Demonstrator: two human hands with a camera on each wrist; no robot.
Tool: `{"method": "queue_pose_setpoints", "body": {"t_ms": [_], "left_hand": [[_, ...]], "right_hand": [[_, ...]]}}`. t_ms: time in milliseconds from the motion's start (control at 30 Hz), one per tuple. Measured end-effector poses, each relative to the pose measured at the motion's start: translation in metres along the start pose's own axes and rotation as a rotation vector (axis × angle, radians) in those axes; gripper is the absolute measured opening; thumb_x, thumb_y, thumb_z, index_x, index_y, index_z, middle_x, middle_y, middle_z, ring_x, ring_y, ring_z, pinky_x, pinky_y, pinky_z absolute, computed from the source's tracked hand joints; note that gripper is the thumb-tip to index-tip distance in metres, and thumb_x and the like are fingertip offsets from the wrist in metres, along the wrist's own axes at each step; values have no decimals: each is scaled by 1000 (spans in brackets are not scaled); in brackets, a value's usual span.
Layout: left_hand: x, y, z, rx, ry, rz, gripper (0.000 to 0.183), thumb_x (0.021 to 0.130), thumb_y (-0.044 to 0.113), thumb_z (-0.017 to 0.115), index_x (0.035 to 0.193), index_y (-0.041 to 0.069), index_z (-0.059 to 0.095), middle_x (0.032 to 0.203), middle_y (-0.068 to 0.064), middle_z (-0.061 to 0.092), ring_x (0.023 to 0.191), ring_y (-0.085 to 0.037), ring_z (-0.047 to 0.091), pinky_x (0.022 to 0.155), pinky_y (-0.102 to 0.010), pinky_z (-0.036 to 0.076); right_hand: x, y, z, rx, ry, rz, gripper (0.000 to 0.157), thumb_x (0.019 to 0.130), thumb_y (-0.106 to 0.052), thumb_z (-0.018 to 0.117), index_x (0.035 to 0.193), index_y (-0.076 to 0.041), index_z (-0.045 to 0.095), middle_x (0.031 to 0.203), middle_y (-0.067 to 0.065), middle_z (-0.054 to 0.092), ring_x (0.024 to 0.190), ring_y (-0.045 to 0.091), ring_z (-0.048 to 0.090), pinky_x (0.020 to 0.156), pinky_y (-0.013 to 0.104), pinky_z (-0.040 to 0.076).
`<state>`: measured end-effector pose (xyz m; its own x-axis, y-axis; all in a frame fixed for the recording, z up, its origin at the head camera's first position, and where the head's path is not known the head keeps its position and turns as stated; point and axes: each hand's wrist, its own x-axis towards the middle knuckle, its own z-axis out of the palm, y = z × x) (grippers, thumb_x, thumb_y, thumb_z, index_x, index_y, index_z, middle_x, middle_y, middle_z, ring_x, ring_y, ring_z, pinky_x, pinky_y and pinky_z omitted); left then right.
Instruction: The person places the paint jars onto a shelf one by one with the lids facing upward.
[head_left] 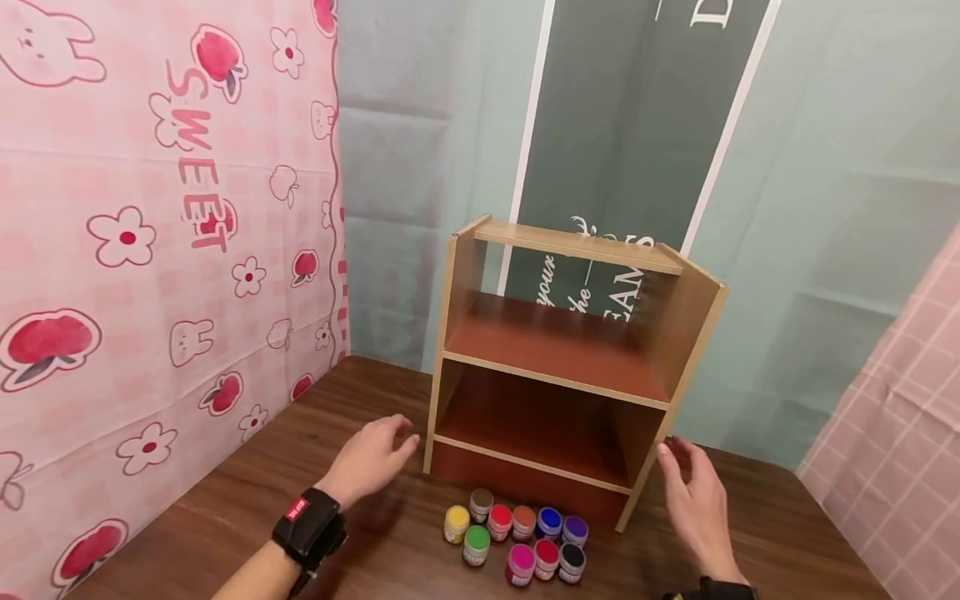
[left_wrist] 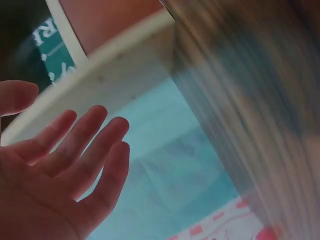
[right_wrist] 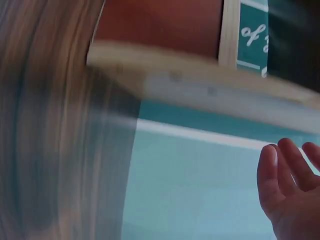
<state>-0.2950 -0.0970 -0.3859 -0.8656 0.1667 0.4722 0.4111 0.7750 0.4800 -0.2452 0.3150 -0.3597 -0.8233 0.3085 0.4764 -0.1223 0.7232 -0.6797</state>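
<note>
Shelf [head_left: 693, 333] is upright on the bench [head_left: 397, 542], approx. ctr., btwn your hands, w/ the paint pots [head_left: 500, 522] in a loose group just in front of its base. Your L hand [head_left: 371, 458] is near the L side, apart from it, fingers relaxed & slightly spread, nothing held. Your R hand [head_left: 697, 500] is just beside the R side, thumb & fingers apart, also holding nothing; can't tell for sure if the thumb tip touches the edge.

Handling, my guess: looks like wood board, so stiff, prob. mod. heavy & bulky, a bit slick on flat faces; corners may chip. Best hold: both sides at once, low to mid ht., palms flat on the outer faces, fingers round the edges. Avoid lifting by the top rail [head_left: 581, 247] alone; it's thin. Mind the pots, they'd tip or roll if the base knocks them.
</note>
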Motion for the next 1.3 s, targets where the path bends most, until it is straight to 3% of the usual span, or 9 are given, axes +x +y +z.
{"method": "queue_pose_setpoints", "body": {"t_ms": [167, 333, 500, 733, 867, 967, 1033, 1167, 1300], "left_hand": [[-9, 16, 10, -50, -4, 57, 19, 88, 27, 59, 95, 11, 64, 92, -3, 66, 82, -13, 61, 72, -37, 51], [-14, 28, 21, -112, -43, 73, 23, 89, 28, 57, 99, 8, 64, 89, 1, 64, 77, -10, 58, 67, -33, 50], [-18, 37, 29, -209, -129, 85, 28, 90, 30, 56, 102, 6, 63, 88, 4, 64, 75, -6, 57, 65, -29, 50], [-31, 36, 38, -331, -271, 73, 39, 88, 37, 58, 110, 4, 60, 102, -5, 64, 83, -10, 59, 71, -30, 50], [-32, 31, 42, -333, -314, 111, 46, 85, 40, 61, 113, 4, 59, 107, -10, 63, 85, -14, 59, 72, -30, 50], [-32, 27, 43, -313, -355, 137, 51, 81, 41, 66, 116, 5, 57, 110, -10, 61, 82, -13, 57, 71, -29, 49], [-31, 25, 43, -308, -403, 146, 55, 77, 39, 70, 118, 5, 56, 113, -10, 60, 82, -11, 56, 71, -27, 49], [-31, 24, 43, -306, -472, 160, 59, 70, 27, 77, 119, 4, 54, 114, -10, 58, 80, -9, 55, 69, -24, 48], [-30, 23, 47, -290, -492, 171, 55, 67, 16, 77, 116, 5, 55, 108, -4, 59, 78, -9, 55, 67, -21, 47]], "right_hand": [[-2, -10, 24, 63, 37, 74, 69, 93, -50, 42, 135, 5, 37, 127, 26, 45, 114, 40, 44, 90, 56, 38], [-1, -17, 46, 144, 153, 136, 71, 91, -47, 49, 134, 7, 34, 125, 28, 40, 110, 41, 41, 89, 58, 36], [-2, -18, 58, 176, 234, 171, 70, 90, -45, 51, 133, 8, 34, 124, 28, 38, 107, 41, 40, 88, 57, 33], [-2, -10, 65, 208, 239, 132, 60, 91, -37, 53, 129, 7, 38, 119, 28, 43, 106, 42, 44, 88, 59, 34], [2, -9, 64, 183, 291, 73, 37, 95, -31, 47, 105, 4, 51, 85, 24, 53, 78, 34, 49, 69, 45, 38], [5, -8, 63, 124, 327, 54, 32, 96, -30, 45, 84, -1, 50, 62, 13, 42, 58, 23, 38, 57, 36, 28], [6, -8, 63, 100, 331, 56, 33, 96, -31, 45, 79, -3, 48, 59, 8, 36, 54, 19, 32, 54, 33, 26], [8, -9, 64, 108, 315, 63, 34, 96, -32, 44, 90, -1, 55, 62, 11, 42, 57, 20, 36, 57, 34, 27], [9, -10, 66, 144, 303, 85, 39, 97, -33, 42, 106, 1, 58, 79, 21, 56, 70, 25, 42, 63, 38, 29]]}}
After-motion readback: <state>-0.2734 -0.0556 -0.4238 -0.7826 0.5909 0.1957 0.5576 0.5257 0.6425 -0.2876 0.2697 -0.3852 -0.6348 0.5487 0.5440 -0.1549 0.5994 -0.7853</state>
